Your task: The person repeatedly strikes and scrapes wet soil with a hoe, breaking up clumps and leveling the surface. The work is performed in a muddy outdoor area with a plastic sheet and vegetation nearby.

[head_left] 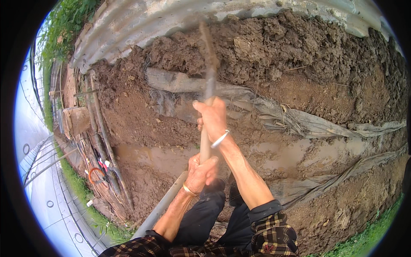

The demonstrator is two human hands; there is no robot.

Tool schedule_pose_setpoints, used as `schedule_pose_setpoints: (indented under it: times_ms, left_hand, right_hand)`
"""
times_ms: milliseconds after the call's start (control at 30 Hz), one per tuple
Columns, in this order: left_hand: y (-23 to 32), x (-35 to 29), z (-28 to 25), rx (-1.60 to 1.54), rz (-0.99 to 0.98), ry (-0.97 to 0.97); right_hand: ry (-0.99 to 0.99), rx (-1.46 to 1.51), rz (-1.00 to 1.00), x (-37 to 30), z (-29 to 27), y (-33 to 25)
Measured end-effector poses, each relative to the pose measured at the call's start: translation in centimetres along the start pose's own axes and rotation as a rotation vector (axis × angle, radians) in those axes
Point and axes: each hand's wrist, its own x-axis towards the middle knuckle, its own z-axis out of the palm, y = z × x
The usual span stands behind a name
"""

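Observation:
Both my hands grip the pale wooden handle of a long digging tool (205, 143). My right hand (214, 118), with a white bangle at the wrist, closes around it higher up, near the metal socket. Lower on the handle, my left hand (200, 174) is wrapped round it, a pale bangle on that wrist too. The tool's mud-coated head (207, 45) points away from me over the dug clods (261, 51); motion blurs it, so its exact shape cannot be made out. Beside my left forearm runs a grey pole (165, 203).
A corrugated sheet (162, 21) borders the far side. Torn grey plastic sheeting (299, 122) lies across the soil, with a muddy water puddle (295, 156) near my legs. At left are wooden poles (105, 132), a dirty bucket (77, 121) and an orange ring-shaped thing (95, 175).

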Motion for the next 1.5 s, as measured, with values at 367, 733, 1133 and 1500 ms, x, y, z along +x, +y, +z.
schedule_pose_setpoints:
  times_ms: [367, 733, 1133, 1500]
  left_hand:
    - [2.0, -1.0, -3.8, 0.029, -0.106, 0.021]
    - [1.6, 3.8, 0.0, -0.171, 0.041, -0.036]
    - [-4.7, 0.9, 0.5, 1.027, 0.265, -0.162]
    - [-15.0, 0.4, 0.9, 1.3, -0.305, -0.561]
  right_hand:
    - [0.122, -0.033, 0.013, -1.6, 3.1, 0.0]
    - [0.043, -0.225, -0.136, 2.9, 1.3, -1.4]
    - [0.357, 0.503, -0.2, -8.2, -12.0, 1.3]
    - [1.022, 0.988, 0.411, -13.6, -24.6, 26.8]
